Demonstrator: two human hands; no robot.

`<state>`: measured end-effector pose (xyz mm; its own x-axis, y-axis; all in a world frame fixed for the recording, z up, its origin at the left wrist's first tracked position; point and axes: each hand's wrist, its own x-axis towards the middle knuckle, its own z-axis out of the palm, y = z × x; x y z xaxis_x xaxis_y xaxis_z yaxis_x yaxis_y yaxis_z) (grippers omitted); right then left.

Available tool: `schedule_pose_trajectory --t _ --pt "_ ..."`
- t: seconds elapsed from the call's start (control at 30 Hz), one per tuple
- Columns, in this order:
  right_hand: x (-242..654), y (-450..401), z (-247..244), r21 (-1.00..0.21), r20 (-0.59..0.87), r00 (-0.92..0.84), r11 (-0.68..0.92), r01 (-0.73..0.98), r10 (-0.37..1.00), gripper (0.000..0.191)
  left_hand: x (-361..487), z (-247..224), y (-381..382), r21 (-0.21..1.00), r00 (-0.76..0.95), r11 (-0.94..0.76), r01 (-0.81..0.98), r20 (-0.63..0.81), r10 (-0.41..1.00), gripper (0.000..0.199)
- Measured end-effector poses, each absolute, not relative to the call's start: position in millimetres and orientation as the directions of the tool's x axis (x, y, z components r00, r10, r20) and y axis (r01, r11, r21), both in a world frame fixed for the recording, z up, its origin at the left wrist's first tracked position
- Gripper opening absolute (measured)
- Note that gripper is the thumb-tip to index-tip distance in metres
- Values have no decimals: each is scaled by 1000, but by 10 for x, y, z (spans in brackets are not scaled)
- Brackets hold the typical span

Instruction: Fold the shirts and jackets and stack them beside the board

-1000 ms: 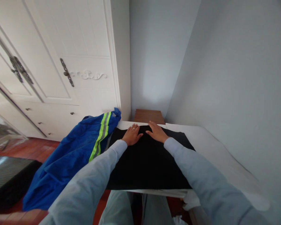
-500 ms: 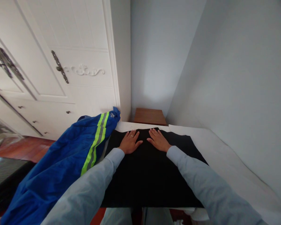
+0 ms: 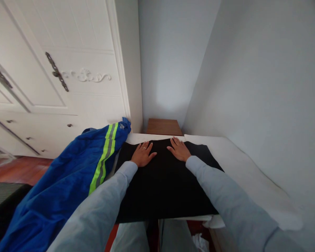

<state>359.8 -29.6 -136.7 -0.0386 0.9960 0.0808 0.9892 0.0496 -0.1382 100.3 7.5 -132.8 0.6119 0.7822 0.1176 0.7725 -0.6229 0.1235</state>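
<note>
A black cloth (image 3: 168, 189) lies spread over a white-covered surface (image 3: 241, 171) in front of me. My left hand (image 3: 142, 154) rests palm down near the cloth's far edge, left of its middle, fingers apart, with a ring on one finger. To the right of it, my right hand (image 3: 179, 149) also lies flat on the cloth by the far edge, its fingers spread. Neither hand grips anything. The cloth's near edge hangs straight across above my legs.
A blue garment (image 3: 65, 171) with yellow-green and grey bands is heaped to the left. White cabinets (image 3: 91, 105) stand behind it. A brown wooden piece (image 3: 164, 126) sits at the far end, beside the grey wall (image 3: 265, 87). Crumpled white material (image 3: 201, 242) lies below.
The view has shifted slightly, moving the scene left and up. My right hand is a little farther from my left, and reaches to the cloth's far edge.
</note>
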Motion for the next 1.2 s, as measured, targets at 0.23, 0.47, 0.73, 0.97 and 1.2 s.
schedule_pose_trajectory --t 0.23,0.47,0.73,0.97,1.2 --pt "4242 -422 -1361 -87 -10 24 -25 996 1000 78 996 -1344 114 126 618 -630 766 122 777 74" --pt "4386 -700 -1200 -81 75 199 -193 978 977 82 997 -1379 144 143 618 -637 757 159 770 73" --pt "3462 -1534 -1148 -89 115 -455 465 881 883 77 978 -1414 169 124 635 -655 746 166 754 76" --pt "4030 -1945 -1189 -104 8 -347 345 933 938 72 977 -1405 173 150 635 -657 739 172 754 74" --pt "4463 -2489 -1251 -83 4 -275 274 958 961 67 961 -1368 185 257 548 -612 748 280 788 66"
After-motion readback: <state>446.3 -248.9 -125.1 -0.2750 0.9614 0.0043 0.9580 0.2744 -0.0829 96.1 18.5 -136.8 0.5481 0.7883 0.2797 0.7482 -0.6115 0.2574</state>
